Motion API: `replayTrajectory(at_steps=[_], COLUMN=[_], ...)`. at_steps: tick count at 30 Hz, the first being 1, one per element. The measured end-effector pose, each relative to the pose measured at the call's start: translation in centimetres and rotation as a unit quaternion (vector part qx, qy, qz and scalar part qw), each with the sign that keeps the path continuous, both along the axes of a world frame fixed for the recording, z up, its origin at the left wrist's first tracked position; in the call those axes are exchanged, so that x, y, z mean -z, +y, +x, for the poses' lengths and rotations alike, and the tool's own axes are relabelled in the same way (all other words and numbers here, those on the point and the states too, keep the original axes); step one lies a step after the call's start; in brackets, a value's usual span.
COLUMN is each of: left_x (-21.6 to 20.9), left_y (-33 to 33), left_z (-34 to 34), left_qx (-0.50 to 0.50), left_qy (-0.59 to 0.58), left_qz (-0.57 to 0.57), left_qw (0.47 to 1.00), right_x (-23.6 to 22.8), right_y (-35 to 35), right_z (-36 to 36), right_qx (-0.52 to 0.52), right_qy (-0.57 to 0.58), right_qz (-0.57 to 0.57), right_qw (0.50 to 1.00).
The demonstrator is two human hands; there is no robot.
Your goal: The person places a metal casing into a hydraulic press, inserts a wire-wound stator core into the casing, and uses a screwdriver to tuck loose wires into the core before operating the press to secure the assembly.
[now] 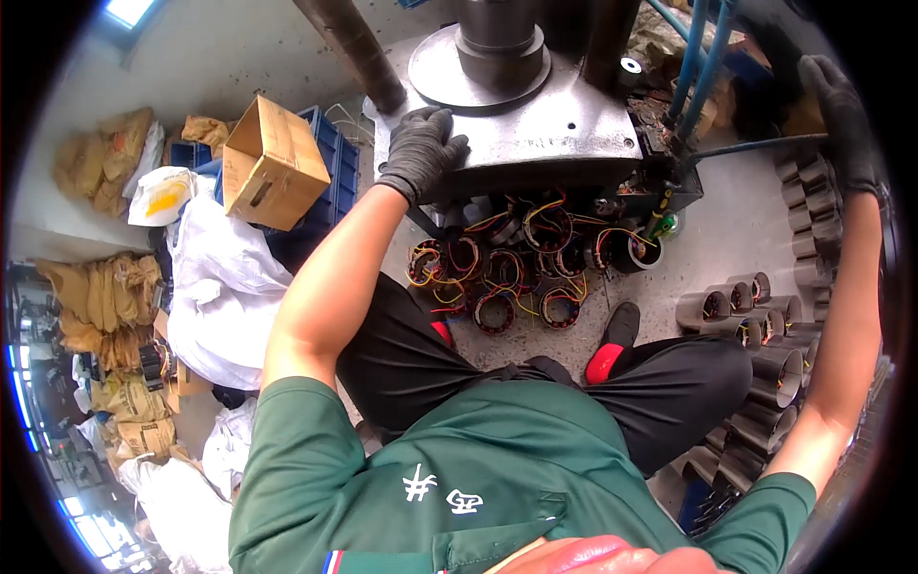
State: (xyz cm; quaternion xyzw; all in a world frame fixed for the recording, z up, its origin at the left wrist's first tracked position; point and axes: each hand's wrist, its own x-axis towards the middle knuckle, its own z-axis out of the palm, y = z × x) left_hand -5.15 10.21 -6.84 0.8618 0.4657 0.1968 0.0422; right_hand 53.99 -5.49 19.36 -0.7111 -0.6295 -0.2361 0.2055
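Note:
My left hand (421,153), in a dark grey glove, rests on the left front part of the press's metal table (555,129). Its fingers lie on the surface with the thumb apart, and nothing shows in it. Behind it a round steel plate (430,72) sits under the thick press ram (495,33). At the far right, my gloved right hand (840,120) is raised with its fingers stretched out. A blue rod (755,145) runs from beside the press to that hand's palm side; whether they touch I cannot tell.
Several wound motor stators (494,311) with coloured wires lie on the floor beneath the press. Metal cylinder housings (776,373) stand in rows at the right, some with wires inside. A cardboard box (277,163) sits on blue crates (335,167) at left, near white sacks (225,287).

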Motion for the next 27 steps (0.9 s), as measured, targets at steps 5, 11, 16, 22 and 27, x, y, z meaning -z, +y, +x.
replayTrajectory(at_steps=[5, 11, 16, 22, 27], left_x=[-1.5, -0.5, 0.4, 0.3, -1.1], left_y=[-1.1, -2.7, -5.4, -3.9, -2.9], left_z=[1.7, 3.0, 4.9, 4.8, 5.0], left_qx=[-0.054, 0.056, 0.216, 0.134, 0.022], left_qy=[0.046, 0.009, 0.044, -0.044, 0.028], left_qz=[-0.036, 0.005, 0.025, 0.035, -0.004], left_qw=[0.997, 0.998, 0.975, 0.989, 0.999], right_x=[-0.4, -0.2, 0.2, 0.0, 0.0], right_y=[0.0, 0.3, 0.3, 0.2, -0.2], right_z=[-0.5, 2.6, 0.9, 0.0, -0.4], right_qx=[0.035, 0.021, 0.065, 0.075, 0.086], right_qy=[-0.006, -0.059, -0.023, -0.008, 0.007], right_qz=[-0.034, -0.047, -0.029, -0.008, -0.007], right_qw=[0.999, 0.997, 0.997, 0.997, 0.996])
